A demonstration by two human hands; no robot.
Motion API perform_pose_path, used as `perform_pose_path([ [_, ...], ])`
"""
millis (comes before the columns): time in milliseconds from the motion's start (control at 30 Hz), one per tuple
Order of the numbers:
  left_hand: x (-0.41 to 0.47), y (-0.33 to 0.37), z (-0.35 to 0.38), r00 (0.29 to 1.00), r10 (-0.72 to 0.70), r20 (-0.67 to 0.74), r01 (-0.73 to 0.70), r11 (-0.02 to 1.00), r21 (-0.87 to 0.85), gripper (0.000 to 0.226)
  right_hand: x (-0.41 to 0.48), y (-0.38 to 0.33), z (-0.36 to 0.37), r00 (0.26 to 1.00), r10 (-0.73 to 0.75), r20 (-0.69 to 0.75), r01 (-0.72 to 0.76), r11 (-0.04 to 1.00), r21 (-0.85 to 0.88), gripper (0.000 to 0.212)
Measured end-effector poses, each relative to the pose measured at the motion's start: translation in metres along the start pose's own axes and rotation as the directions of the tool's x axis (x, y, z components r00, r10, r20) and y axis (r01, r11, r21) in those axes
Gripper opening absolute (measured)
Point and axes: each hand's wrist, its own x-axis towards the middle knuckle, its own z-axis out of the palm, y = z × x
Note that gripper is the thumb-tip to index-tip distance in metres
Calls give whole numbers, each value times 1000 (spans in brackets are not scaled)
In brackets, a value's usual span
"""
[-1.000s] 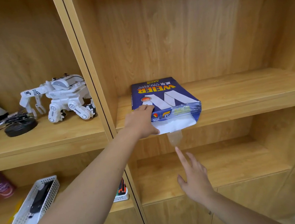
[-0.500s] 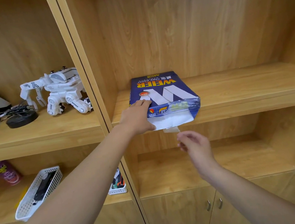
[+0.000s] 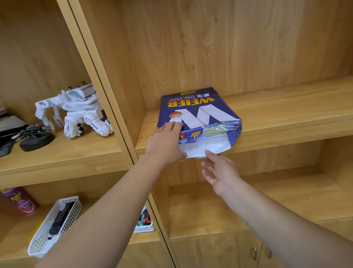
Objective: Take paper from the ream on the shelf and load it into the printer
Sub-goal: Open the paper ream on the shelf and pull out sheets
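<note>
A blue ream of copy paper (image 3: pixel 192 109) lies on the middle wooden shelf (image 3: pixel 286 112), its torn front end overhanging the edge. White sheets (image 3: pixel 206 146) show under the open wrapper flap. My left hand (image 3: pixel 166 144) grips the ream's front left corner, fingers on top and thumb under the white paper. My right hand (image 3: pixel 220 170) is just below the front edge, fingers spread, one fingertip touching the underside of the white sheets. No printer is in view.
A white toy robot (image 3: pixel 74 114) and a black round object (image 3: pixel 37 140) sit on the left shelf. Below are a pink spray can (image 3: pixel 20 200), a white mesh basket (image 3: pixel 54 226) and cabinet doors with handles (image 3: pixel 261 253).
My right hand rose from the lower shelf space to the ream's front edge, closing briefly, then opening with a fingertip on the paper. My left hand stayed on the ream.
</note>
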Motion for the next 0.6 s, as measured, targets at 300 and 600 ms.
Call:
perform_pose_path([
  [300, 0, 1, 8, 998, -3, -67, 3, 1000, 14, 76, 14, 1, 3, 992, -33, -126, 38, 999, 39, 23],
  [600, 0, 0, 15, 990, 2, -139, 3, 999, 36, 73, 18, 10, 6, 976, -90, -200, 79, 995, -64, 38],
])
